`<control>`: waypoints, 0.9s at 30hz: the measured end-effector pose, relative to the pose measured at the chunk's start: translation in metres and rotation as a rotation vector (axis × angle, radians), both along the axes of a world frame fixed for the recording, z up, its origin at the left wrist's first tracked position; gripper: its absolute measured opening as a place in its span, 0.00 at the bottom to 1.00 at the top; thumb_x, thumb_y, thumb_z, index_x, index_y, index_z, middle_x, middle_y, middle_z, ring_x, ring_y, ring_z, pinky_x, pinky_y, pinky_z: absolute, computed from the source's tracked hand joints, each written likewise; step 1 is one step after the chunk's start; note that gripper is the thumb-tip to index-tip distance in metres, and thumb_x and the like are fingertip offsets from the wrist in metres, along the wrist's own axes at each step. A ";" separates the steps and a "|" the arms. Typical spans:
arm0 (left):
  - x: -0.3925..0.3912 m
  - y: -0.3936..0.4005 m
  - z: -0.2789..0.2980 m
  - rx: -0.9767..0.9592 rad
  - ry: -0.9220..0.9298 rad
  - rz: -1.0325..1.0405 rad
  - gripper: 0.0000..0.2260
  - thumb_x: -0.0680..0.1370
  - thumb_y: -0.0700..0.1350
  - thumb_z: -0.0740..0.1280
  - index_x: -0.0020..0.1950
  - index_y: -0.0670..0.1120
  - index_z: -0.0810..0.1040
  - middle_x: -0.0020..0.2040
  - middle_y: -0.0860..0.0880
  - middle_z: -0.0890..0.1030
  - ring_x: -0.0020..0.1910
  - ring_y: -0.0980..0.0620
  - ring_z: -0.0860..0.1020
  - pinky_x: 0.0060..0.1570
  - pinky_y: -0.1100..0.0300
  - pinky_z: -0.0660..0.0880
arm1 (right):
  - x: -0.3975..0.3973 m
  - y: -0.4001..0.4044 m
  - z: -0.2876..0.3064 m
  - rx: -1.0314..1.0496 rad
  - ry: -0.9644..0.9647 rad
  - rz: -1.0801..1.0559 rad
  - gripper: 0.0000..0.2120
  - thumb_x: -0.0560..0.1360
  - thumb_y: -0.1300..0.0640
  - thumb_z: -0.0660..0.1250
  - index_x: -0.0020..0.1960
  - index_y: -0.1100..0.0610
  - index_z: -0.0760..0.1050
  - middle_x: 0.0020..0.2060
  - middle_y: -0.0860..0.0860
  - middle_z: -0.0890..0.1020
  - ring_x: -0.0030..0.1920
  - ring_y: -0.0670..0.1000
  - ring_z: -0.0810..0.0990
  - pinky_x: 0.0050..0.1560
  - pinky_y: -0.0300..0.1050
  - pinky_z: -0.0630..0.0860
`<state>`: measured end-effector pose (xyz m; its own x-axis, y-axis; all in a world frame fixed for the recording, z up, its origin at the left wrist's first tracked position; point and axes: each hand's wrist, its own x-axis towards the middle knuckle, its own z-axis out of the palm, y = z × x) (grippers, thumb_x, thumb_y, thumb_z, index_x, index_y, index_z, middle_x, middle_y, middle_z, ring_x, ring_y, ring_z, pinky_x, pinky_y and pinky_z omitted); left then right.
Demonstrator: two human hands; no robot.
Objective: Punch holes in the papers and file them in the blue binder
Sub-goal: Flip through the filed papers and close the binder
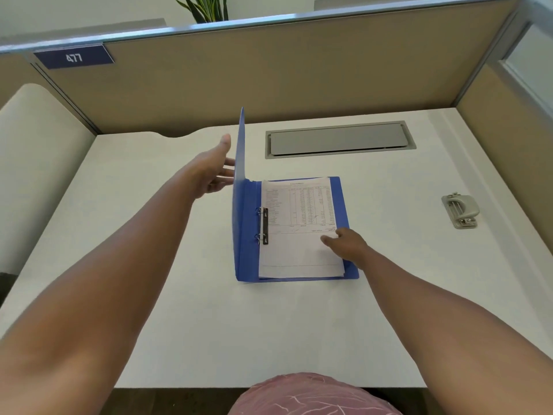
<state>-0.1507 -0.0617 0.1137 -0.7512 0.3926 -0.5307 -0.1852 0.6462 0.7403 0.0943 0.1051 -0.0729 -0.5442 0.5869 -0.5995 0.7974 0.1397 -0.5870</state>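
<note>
A blue plastic ring binder [341, 202] lies open at the centre of the white desk [149, 265], its front cover [240, 145] standing upright. The left hand [214, 169], fingers spread and straight, touches the cover's outer face. White printed papers [299, 235] sit on the two metal rings [261, 224]. The right hand [348, 242] rests on the papers' right edge with loose fingers, gripping nothing. A grey metal hole punch [460, 209] sits well apart at centre right.

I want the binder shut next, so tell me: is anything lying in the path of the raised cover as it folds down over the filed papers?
Yes. The right hand rests on the papers near their right edge, under where the blue cover, touched by the left hand, would land. Nothing else visible is in the way.
</note>
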 end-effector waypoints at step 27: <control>0.062 0.004 -0.152 -0.146 -0.132 0.108 0.37 0.66 0.61 0.77 0.66 0.41 0.72 0.62 0.46 0.77 0.56 0.44 0.76 0.50 0.52 0.73 | 0.029 0.038 0.027 -0.399 0.169 -0.505 0.41 0.74 0.25 0.44 0.65 0.56 0.72 0.58 0.55 0.79 0.59 0.57 0.78 0.59 0.55 0.76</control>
